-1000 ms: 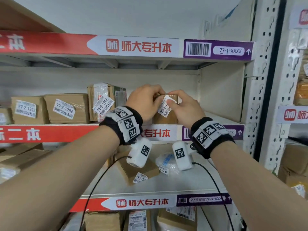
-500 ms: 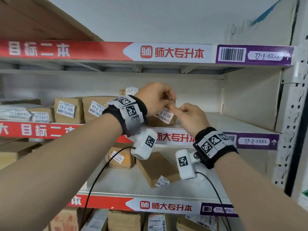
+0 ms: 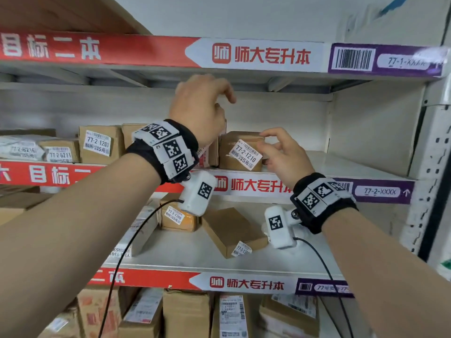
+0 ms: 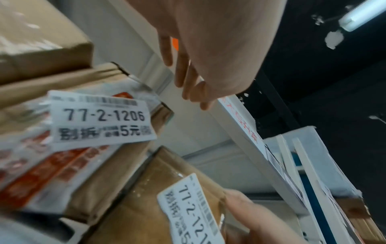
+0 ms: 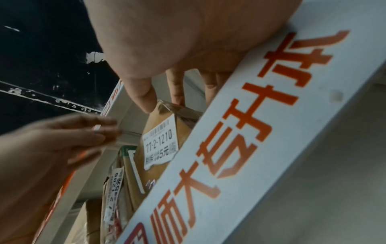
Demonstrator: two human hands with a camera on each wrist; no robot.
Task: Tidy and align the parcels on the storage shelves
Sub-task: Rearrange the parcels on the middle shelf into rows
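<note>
Shelves (image 3: 380, 170) run in tiers, edge strips printed 师大专升本, purple tags reading 77-1-XXXX and 77-2-XXXX. Parcels line the middle tier; the brown one labelled 77-2-1210 (image 3: 240, 152) stands at the row's right end. My worry: with only the right hand (image 3: 284, 154) on it, fingers curled on its right corner, it could twist askew or nudge neighbour 77-2-1206 (image 4: 79, 132). The left hand (image 3: 199, 109) hovers above, fingers loose and apart, holding nothing. Its sticker's lower edge lifts slightly and could peel.
</note>
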